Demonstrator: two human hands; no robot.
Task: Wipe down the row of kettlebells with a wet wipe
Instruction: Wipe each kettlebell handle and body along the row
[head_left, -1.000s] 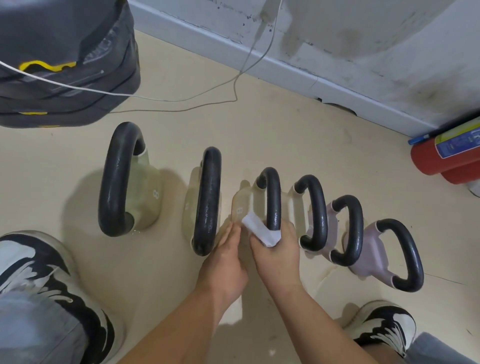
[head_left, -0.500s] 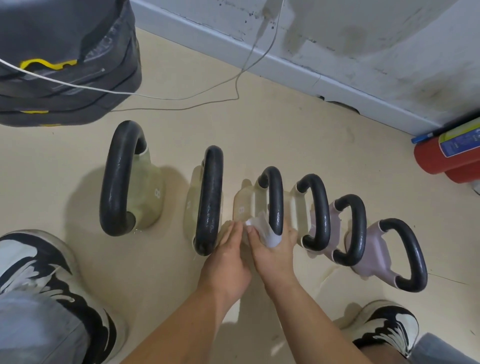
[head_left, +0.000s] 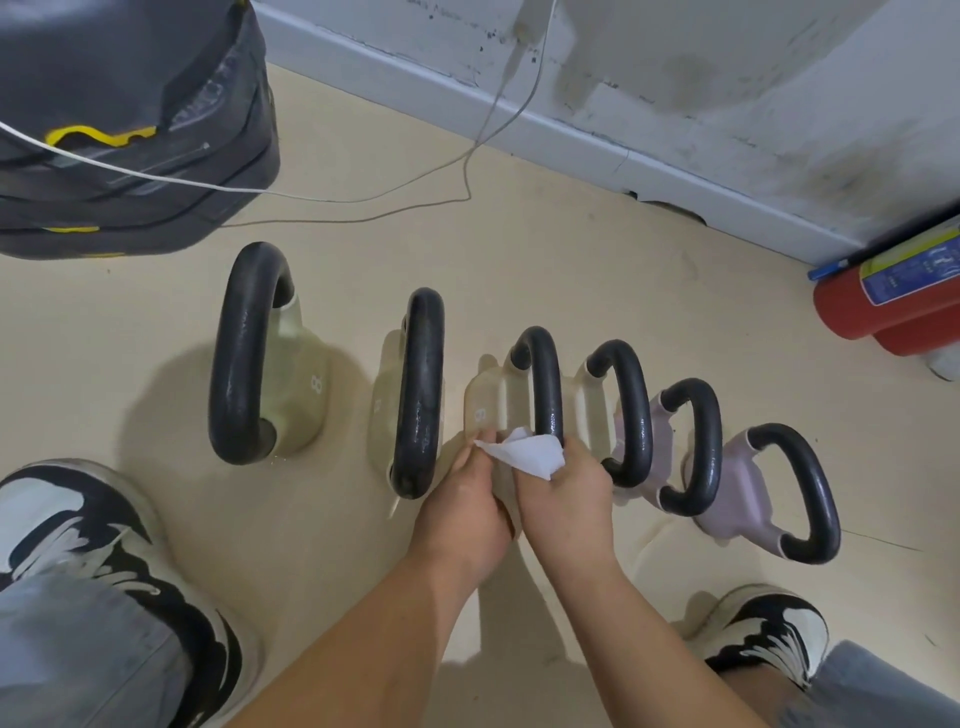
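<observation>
Several kettlebells with black handles stand in a row on the beige floor, from the largest olive one (head_left: 296, 395) at the left to a small lilac one (head_left: 743, 488) at the right. Both hands are at the near end of the third, cream kettlebell (head_left: 485, 400). A white wet wipe (head_left: 530, 454) is stretched between them, just in front of that kettlebell's handle (head_left: 545, 384). My right hand (head_left: 566, 499) grips the wipe's right part. My left hand (head_left: 467, 504) pinches its left corner, fingers beside the cream body.
A dark stack of weight bags (head_left: 130, 130) sits at the back left, with a white cable (head_left: 363, 200) trailing across the floor to the wall. A red fire extinguisher (head_left: 893, 306) lies at the right. My two sneakers (head_left: 78, 525) (head_left: 769, 634) flank my arms.
The wipe was pressed against the third kettlebell's handle base; now it is lifted off and spread between both hands. My left hand went from resting on the cream body to taking the wipe's corner.
</observation>
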